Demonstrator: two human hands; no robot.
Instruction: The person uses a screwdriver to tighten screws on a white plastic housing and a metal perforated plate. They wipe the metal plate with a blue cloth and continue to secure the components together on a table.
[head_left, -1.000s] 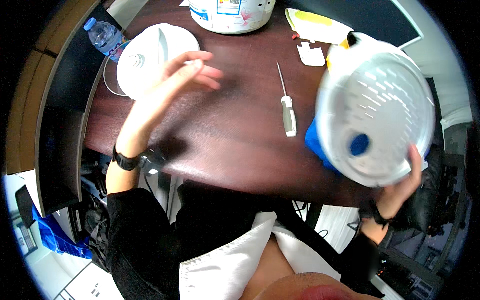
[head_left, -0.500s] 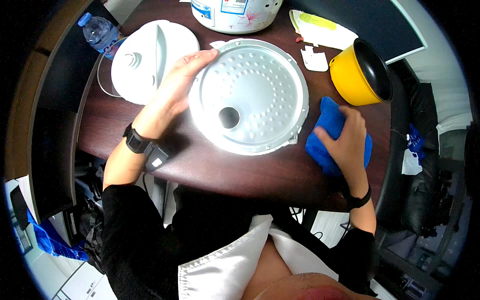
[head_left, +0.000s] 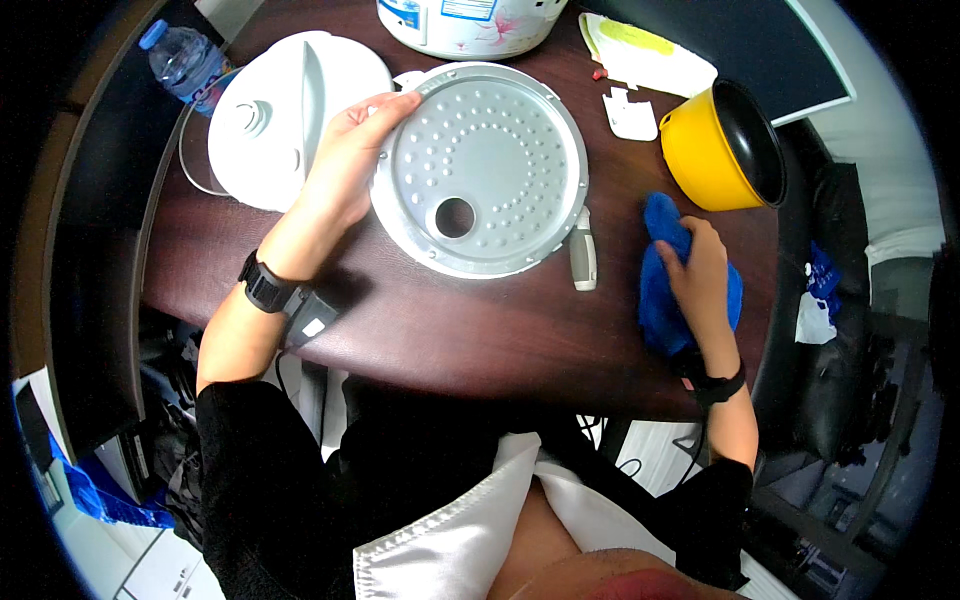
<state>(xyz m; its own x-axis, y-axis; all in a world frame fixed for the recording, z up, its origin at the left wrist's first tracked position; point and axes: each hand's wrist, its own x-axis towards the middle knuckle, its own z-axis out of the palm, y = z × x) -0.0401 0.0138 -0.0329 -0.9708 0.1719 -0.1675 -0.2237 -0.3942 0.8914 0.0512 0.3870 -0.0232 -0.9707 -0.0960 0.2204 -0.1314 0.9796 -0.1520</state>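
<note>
Left hand (head_left: 350, 160): narrowed on the disc (head_left: 490, 170), thumb over its rim, fingers largely hidden behind it. We find the disc left of the tabletop's (head_left: 430, 330) middle, toward the far edge, bumpy face up; whether its underside touches the wood we cannot tell. Right hand (head_left: 705, 275): closed on the blue cloth (head_left: 665, 300), bunched near the right edge.

Progress, as we judge it: the disc is apart from the lid (head_left: 270, 130), which lies by the left edge, and the yellow pot (head_left: 700, 150) is out, by the right edge toward the far corner. The cooker (head_left: 480, 30) is at the far edge, its top out of view. The screwdriver (head_left: 583, 260) is unheld, its shaft hidden by the disc.

Not done: cloth and disc are well apart, and we see none of the parts fitted together. Whether the disc has been wiped, we cannot tell.
</note>
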